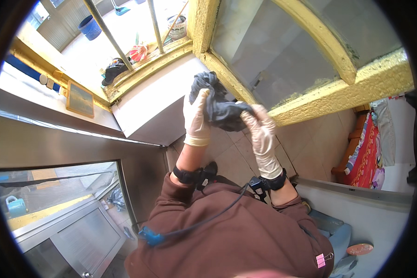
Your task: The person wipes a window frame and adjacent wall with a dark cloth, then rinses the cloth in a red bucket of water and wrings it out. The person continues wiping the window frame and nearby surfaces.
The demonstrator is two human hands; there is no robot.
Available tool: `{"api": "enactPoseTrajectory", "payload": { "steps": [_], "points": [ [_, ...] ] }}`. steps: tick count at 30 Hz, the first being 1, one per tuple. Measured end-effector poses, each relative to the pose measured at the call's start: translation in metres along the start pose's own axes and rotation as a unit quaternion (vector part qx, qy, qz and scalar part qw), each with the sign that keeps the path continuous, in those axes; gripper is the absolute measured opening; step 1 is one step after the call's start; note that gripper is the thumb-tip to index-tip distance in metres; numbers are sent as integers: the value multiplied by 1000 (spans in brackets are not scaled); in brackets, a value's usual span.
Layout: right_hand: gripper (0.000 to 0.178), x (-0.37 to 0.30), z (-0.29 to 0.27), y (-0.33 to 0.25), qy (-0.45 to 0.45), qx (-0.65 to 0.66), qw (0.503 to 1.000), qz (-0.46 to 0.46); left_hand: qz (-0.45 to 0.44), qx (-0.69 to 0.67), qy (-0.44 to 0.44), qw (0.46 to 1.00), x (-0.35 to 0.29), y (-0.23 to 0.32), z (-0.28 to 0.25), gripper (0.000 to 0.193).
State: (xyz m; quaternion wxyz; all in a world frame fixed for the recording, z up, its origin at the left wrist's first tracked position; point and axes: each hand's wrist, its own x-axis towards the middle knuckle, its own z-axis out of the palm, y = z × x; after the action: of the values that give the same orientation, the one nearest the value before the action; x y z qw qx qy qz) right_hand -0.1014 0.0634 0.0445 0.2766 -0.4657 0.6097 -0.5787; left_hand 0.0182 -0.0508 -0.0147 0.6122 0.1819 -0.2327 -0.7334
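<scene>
A crumpled dark grey cloth [221,109] is held up between my two hands, in front of the yellow window frame. My left hand [197,116], in a whitish glove, grips the cloth's left side with the thumb pressed over it. Gloved the same way, my right hand [262,133] pinches the cloth's right end between thumb and fingers. Behind the cloth runs the lower bar of the yellow-framed glass window sash [301,106]. Folds of cloth hide some of the left fingers.
A white sill [155,104] lies beyond my left hand, below a barred window opening. On the wall at left hangs a small yellow-framed mirror [80,99]. A metal-framed door [85,231] stands at lower left. A bed with red bedding [363,155] is at right.
</scene>
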Motion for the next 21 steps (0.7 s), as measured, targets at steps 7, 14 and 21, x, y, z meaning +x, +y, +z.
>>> {"api": "enactPoseTrajectory", "payload": {
  "steps": [7,14,21],
  "points": [
    [37,70,29,-36,133,-323,881,-319,-179,-53,-85,979,-12,-6,-23,58],
    [6,138,59,-18,2,-646,665,-375,-266,-32,-112,957,6,-25,-47,51],
    [9,205,96,6,-122,-685,523,-493,-301,10,-65,951,20,-18,-39,39]
  ]
}}
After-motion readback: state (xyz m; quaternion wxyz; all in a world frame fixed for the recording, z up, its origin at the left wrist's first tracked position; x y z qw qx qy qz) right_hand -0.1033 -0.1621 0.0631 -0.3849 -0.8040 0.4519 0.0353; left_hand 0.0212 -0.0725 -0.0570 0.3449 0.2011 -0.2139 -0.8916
